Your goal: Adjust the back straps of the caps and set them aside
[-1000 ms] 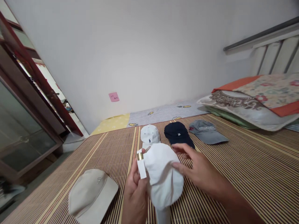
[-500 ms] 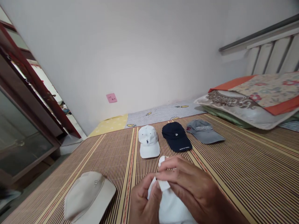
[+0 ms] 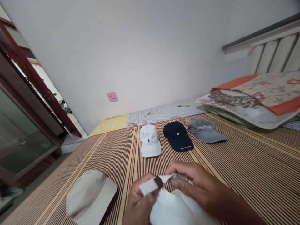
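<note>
White strapback cap point(image 3: 179, 209), held low over the striped mat point(image 3: 243, 162) — left hand point(image 3: 140, 198) pinching its strap point(image 3: 148, 187) beside the buckle point(image 3: 158, 182), right hand point(image 3: 197, 184) closed around the strap's other end. Beyond sit 3 more — white baseball cap point(image 3: 150, 140), navy cap point(image 3: 177, 136), grey cap point(image 3: 206, 131).

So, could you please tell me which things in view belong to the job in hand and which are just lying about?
In use:
white fabric cap
its white strap with brown slider, held by left hand and right hand

Seemingly lying about:
white cap with dark emblem
navy cap with white lettering
grey fabric cap
beige fabric cap
orange floral cloth
</note>
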Demonstrator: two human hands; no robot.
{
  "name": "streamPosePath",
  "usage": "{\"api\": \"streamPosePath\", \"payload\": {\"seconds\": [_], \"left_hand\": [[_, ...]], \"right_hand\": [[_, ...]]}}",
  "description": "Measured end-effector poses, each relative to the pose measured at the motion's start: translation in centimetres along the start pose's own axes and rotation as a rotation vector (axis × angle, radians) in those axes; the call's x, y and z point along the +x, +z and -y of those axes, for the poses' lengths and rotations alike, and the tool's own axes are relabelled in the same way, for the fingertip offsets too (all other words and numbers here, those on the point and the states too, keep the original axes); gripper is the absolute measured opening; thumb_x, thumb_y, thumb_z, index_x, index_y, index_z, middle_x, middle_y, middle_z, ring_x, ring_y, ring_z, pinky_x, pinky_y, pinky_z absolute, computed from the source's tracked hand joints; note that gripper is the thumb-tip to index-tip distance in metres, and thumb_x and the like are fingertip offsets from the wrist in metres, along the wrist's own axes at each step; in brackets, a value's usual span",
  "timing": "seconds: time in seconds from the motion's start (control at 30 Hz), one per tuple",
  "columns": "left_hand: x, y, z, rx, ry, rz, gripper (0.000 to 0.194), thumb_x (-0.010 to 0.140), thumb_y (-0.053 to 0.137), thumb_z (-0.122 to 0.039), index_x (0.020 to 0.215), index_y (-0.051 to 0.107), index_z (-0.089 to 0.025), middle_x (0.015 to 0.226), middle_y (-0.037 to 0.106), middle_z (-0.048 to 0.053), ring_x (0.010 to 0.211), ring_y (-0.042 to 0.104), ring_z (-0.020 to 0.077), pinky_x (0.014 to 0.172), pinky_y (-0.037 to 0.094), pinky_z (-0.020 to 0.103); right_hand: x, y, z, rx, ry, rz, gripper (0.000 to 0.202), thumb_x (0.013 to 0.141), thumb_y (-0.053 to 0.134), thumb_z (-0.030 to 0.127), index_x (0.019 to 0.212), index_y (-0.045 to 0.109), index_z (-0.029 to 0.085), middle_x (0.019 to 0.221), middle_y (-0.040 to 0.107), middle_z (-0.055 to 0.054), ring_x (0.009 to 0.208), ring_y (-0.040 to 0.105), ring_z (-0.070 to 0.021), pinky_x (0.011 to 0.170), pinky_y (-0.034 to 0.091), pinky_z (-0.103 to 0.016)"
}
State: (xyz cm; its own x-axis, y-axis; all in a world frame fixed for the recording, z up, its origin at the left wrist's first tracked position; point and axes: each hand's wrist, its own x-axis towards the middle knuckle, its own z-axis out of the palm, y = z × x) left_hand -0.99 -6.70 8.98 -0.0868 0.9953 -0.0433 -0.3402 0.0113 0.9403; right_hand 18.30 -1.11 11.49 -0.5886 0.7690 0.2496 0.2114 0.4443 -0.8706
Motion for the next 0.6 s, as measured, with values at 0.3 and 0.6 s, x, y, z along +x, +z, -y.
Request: {"api": "streamPosePath", "payload": {"seconds": [0.3,0.6], "left_hand": [[1.6,-1.6,0.2,-0.313,0.145,-0.39,0.039,0.067,0.094,-0.039,0.093,0.072,-0.02,0.077,0.074,-0.001,0.061,0.068,0.014,0.061,0.057,0.023],[5.4,-11.0,-2.2,-0.46,0.252,-0.662,0.02,0.09,0.056,-0.002,0.089,0.067,-0.018,0.081,0.076,-0.001,0.071,0.073,0.0121,0.071,0.061,0.021]], "right_hand": [[0.7,-0.9,-3.0,-0.343,0.163,-0.326,0.048,0.106,0.032,0.056,0.109,0.069,0.026,0.103,0.078,-0.009,0.096,0.071,-0.0286,0.088,0.047,-0.044],[0.6,-1.6,-2.4,-0.361,0.226,-0.176,0.039,0.105,0.043,0.05,0.121,0.069,0.025,0.107,0.078,-0.009,0.098,0.071,-0.0282,0.086,0.048,-0.043]]}}
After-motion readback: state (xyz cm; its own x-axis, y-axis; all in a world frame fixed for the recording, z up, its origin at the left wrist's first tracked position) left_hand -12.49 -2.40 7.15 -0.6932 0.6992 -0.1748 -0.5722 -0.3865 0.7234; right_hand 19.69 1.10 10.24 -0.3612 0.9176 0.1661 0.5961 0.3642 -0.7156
